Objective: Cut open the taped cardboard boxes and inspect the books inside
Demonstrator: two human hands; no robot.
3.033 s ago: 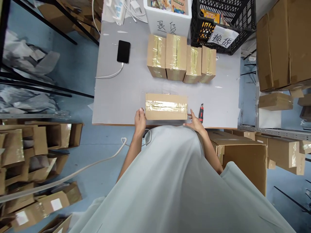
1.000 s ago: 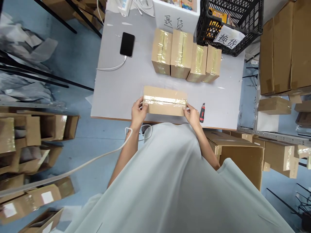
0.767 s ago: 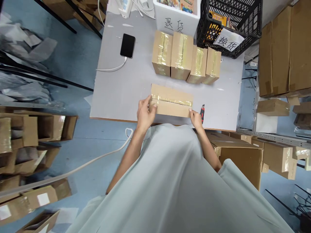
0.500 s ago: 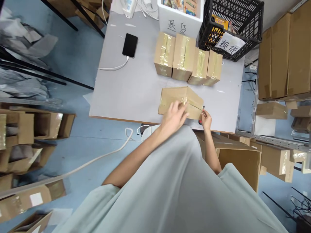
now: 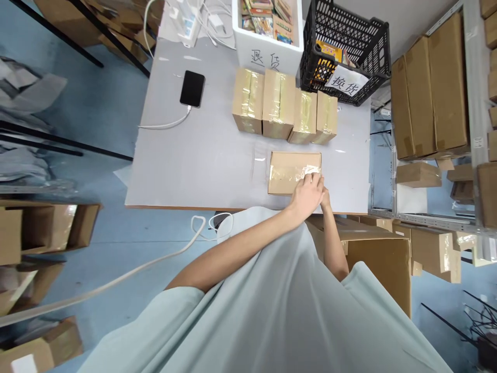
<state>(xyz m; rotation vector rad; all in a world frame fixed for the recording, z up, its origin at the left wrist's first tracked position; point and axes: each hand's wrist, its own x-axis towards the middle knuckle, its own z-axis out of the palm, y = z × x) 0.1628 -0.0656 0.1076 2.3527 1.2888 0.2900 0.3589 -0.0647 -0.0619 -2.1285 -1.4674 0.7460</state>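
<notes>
A small cardboard box (image 5: 280, 182), with clear tape across its top, lies flat on the table near the front edge. Over its front right corner, my left hand (image 5: 308, 196) has its fingers bent down and closed on the box. My right hand (image 5: 325, 200) is up against the left one at the same corner, partly covered by it. Its fingers look closed, but whatever is in them is hidden. Beyond the box, several taped cardboard boxes (image 5: 278, 101) stand side by side in a row.
A white bin (image 5: 267, 54) of booklets and a black plastic crate (image 5: 345, 65) stand at the back of the table (image 5: 186, 171). A phone (image 5: 192, 88) on a charging cable lies to the left. A large open carton (image 5: 378, 267) is below, at the right.
The box has gone from its slanted position to lying flat and straight. My left hand has moved right to meet my right hand at the corner. The red-handled cutter is out of sight.
</notes>
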